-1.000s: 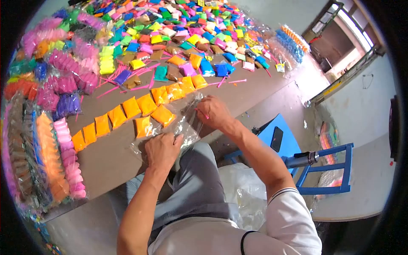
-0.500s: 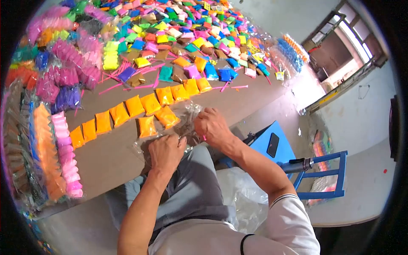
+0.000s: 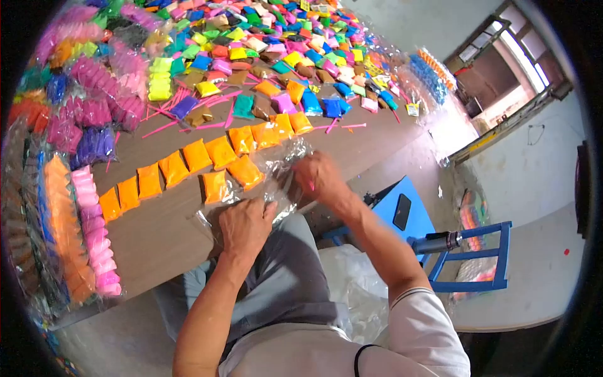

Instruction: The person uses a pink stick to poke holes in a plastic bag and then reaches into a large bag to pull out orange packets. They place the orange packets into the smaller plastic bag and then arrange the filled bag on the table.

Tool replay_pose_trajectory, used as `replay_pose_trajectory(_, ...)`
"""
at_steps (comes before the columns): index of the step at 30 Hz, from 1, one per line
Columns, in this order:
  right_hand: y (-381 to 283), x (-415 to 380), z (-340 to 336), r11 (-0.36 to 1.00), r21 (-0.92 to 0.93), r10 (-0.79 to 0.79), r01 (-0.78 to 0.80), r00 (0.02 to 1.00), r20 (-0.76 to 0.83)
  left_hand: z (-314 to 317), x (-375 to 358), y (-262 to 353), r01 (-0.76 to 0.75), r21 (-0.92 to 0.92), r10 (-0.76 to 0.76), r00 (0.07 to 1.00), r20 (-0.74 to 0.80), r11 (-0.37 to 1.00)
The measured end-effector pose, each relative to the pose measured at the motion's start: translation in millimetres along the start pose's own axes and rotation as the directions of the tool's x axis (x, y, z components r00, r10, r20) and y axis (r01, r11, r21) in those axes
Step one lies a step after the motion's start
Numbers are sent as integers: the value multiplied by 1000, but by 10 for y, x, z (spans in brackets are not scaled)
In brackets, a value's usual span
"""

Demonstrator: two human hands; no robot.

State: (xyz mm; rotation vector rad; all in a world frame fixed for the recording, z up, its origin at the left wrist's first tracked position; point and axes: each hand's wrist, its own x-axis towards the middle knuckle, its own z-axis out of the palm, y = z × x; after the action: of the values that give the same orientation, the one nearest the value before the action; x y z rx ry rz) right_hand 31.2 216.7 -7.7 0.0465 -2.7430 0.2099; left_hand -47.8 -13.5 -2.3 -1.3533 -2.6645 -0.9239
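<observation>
A row of flat orange packets (image 3: 173, 168) runs diagonally over the brown table (image 3: 151, 245). Two more orange packets (image 3: 245, 173) lie nearer the body, close to the hands. My left hand (image 3: 244, 223) is closed at the table's front edge, its fingers pinching the clear plastic bag (image 3: 282, 182). To its right, my right hand (image 3: 319, 176) is blurred by motion at the bag's other side. Its fingers are curled, and a small bit of pink shows by them; what they hold is too smeared to tell.
Many coloured packets (image 3: 276, 50) heap at the table's back, with pink sticks (image 3: 169, 125) before them. Bagged packet rows (image 3: 66, 232) stand at left. A blue stool (image 3: 408, 195) at right bears a phone (image 3: 402, 212); a flask (image 3: 440, 242) is beside it.
My right hand has moved slightly right and up, away from my left hand, and more of the clear bag shows between them. My left hand stays almost in place.
</observation>
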Motion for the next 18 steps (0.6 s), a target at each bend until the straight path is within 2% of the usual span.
replay_pose_trajectory(1, 81, 28, -51, 1000, -2, 7, -7, 1000, -3, -2, -19, 0, 1, -2, -1, 1000, 4, 1000)
replay_pose_trajectory(3, 188, 164, -249, 980, -114, 170, -161, 983, 75, -34, 23, 19, -9, -7, 9, 1000, -16, 1000)
replay_pose_trajectory(4, 157, 170, -338, 974, -158, 185, -164, 975, 125, -40, 12, 25, -12, -11, 12, 1000, -21, 1000)
replay_pose_trajectory(5, 97, 155, -393, 973, -166, 180, -159, 976, 121, -37, 3, 23, -10, -15, 9, 1000, -24, 1000)
replay_pose_trajectory(7, -217, 143, -489, 993, -64, 104, -101, 993, 51, -27, -2, 15, -11, -12, 10, 999, -44, 1000)
replay_pose_trajectory(8, -336, 115, -433, 998, 27, 58, -57, 997, -44, -38, 1, 31, 4, -8, -4, 1000, -30, 1000)
replay_pose_trajectory(9, -401, 109, -334, 998, 33, 62, -61, 997, -43, -47, 2, 45, 15, -4, -15, 1000, -12, 1000)
replay_pose_trajectory(11, -451, 89, -153, 993, -95, 69, -66, 997, 33, -50, 9, 47, 9, 12, -9, 1000, 4, 1000)
replay_pose_trajectory(12, -358, 111, -144, 999, -4, 52, -52, 999, -3, -41, 18, 42, 6, 9, -6, 1000, -4, 1000)
replay_pose_trajectory(13, -247, 130, -137, 999, -2, 53, -53, 999, -4, -35, 7, 39, 5, 6, -5, 1000, -11, 1000)
replay_pose_trajectory(15, 26, 177, -147, 994, -83, 65, -65, 998, 0, -33, 0, 40, 3, 1, -3, 1000, -14, 1000)
replay_pose_trajectory(16, 122, 215, -159, 990, -73, 123, -124, 992, -12, -40, 2, 44, 7, -8, -7, 1000, -17, 1000)
replay_pose_trajectory(18, 104, 160, -312, 988, -88, 125, -125, 992, -3, -40, 2, 49, 4, 3, -4, 1000, -21, 1000)
